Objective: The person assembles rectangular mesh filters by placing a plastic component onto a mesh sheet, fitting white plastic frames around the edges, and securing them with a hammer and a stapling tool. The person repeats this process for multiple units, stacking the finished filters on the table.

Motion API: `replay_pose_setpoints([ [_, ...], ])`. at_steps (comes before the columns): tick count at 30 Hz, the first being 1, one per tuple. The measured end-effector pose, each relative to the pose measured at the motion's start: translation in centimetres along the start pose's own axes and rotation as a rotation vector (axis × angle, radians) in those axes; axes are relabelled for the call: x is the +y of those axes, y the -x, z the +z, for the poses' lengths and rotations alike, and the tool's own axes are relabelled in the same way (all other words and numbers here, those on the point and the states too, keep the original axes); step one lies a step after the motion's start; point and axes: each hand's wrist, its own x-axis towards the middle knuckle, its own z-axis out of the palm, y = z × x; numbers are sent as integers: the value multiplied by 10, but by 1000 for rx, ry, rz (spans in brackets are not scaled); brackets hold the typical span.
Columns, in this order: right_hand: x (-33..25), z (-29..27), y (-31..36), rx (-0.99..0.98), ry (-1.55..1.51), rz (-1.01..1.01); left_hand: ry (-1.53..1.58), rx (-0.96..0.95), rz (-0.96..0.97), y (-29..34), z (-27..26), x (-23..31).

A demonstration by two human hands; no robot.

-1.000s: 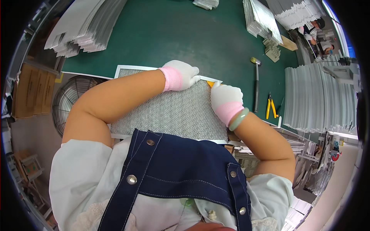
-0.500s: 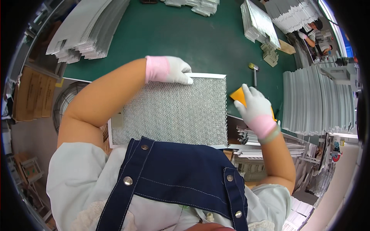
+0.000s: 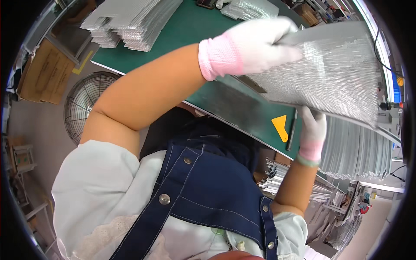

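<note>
A rectangular metal mesh filter panel (image 3: 329, 69) is lifted off the green table (image 3: 182, 30) and tilted to the right. My left hand (image 3: 255, 43), in a white glove with a pink cuff, grips its upper left edge. My right hand (image 3: 312, 130), gloved the same way, holds the panel's lower edge from beneath, its fingers partly hidden behind the frame. A yellow plastic scraper (image 3: 280, 127) lies on the table under the panel, next to a dark thin tool (image 3: 291, 134).
Stacks of mesh panels (image 3: 130, 19) stand at the table's far left, and another tall stack (image 3: 359, 147) at the right. A round fan guard (image 3: 84, 104) stands on the floor to the left, beside cardboard (image 3: 43, 73). Metal strips (image 3: 277, 177) lie below the table edge.
The panel lay flat on the table with both hands on it; now both hands have raised it and swung it to the right. The yellow scraper has left my right hand and lies on the table.
</note>
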Motion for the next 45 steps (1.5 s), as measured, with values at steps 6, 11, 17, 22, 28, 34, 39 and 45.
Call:
replay_pose_setpoints([
  [6,95,-32,-18,-415,747,-71,-403,-471,-49,48,5,-142],
  [11,146,-20,-22,-245,-31,424,-649,-393,-12,81,32,-156],
  [17,121,-12,-3,-512,620,-182,-570,-537,-69,82,17,-164],
  [22,135,-10,-42,-579,1027,-292,-527,-496,-129,77,13,-167],
  [28,157,-22,-40,-295,684,-112,-541,-265,-256,65,18,-187],
  [34,158,-16,-48,-262,241,237,-519,-311,-416,50,15,-162],
  [39,154,-5,-56,-301,297,187,-496,-372,-426,46,3,-180],
  [45,159,-15,-64,-354,323,150,312,-211,-273,-18,-14,-63],
])
